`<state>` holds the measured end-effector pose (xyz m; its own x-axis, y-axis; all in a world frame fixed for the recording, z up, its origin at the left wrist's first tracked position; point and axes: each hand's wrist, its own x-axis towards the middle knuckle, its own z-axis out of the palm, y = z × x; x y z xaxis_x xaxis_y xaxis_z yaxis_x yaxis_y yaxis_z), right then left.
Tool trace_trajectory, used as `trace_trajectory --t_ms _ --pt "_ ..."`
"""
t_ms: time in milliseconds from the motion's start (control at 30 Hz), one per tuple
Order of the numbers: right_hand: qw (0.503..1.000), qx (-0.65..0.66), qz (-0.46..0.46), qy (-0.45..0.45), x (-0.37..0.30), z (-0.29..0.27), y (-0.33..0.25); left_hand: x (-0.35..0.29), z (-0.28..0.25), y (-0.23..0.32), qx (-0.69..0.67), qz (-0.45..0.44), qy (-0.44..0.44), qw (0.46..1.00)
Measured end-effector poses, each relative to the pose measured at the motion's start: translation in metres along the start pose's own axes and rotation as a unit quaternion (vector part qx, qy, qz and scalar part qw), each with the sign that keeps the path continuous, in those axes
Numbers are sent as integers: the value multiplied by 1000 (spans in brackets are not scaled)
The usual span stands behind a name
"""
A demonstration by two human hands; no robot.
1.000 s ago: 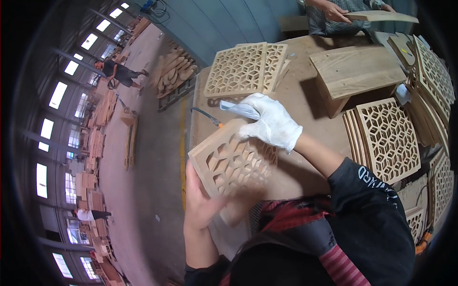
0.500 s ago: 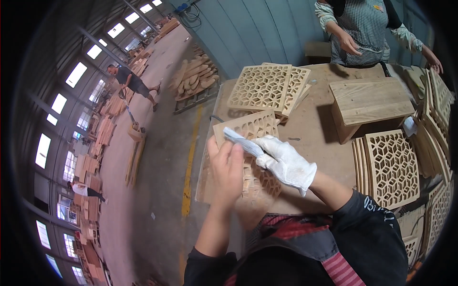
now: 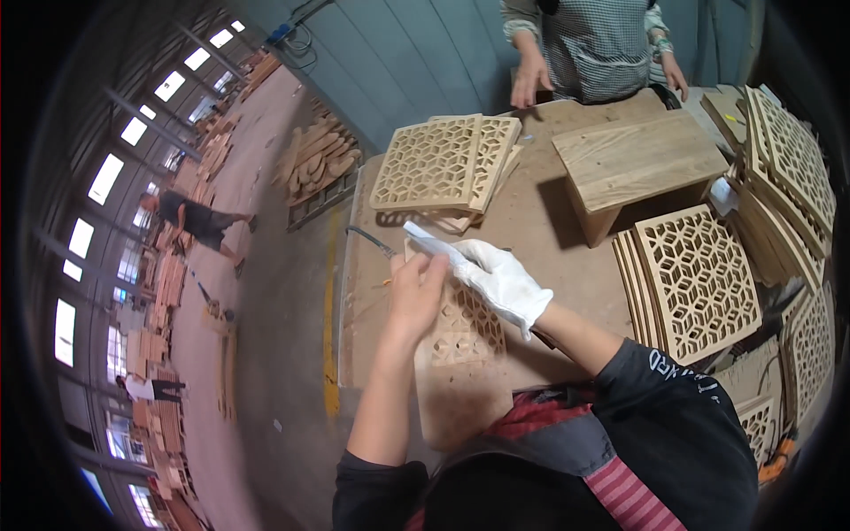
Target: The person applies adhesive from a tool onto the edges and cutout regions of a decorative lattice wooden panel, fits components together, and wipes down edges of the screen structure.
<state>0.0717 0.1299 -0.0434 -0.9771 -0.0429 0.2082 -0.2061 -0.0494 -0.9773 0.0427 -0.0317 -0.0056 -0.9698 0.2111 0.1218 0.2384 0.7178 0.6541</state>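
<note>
My left hand, bare, and my right hand, in a white glove, meet over the near left of the table. Between them is a flat, pale grey-white folded strip, pinched by the left fingers and gripped by the gloved right ones. Whether it is cloth or paper I cannot tell. Below the hands lies a wooden lattice panel, partly hidden by them and reaching toward my body.
Lattice panels lie stacked beyond my hands. A small wooden bench stands right of them, with more panels leaning nearby. Across the table stands a co-worker. A dark cable lies at the left edge.
My view has swung, so the table's things sit farther left. The panel below my hands now lies lower and nearer me. The strip stays in both hands. The co-worker's hand has lowered toward the table.
</note>
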Motion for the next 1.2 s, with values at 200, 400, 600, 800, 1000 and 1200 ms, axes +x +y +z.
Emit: trace_trajectory --t_ms 200,400,600,800,1000,1200 --pt "990 -140 16 9 1 -4 10 15 22 -21 -99 12 34 994" --pt "977 -193 -9 -95 1 -2 -6 18 30 -37 -245 13 120 962" --pt "993 62 99 -34 -5 -5 16 5 17 -9 -341 -16 37 939" --pt "970 -210 111 -46 -10 -13 21 -1 16 -7 -298 -3 72 952" --pt "986 -145 79 -39 -12 -12 1 -3 18 -13 -310 -9 44 950" --pt "952 199 191 -131 -12 -21 -5 -1 22 -15 -365 -45 6 930"
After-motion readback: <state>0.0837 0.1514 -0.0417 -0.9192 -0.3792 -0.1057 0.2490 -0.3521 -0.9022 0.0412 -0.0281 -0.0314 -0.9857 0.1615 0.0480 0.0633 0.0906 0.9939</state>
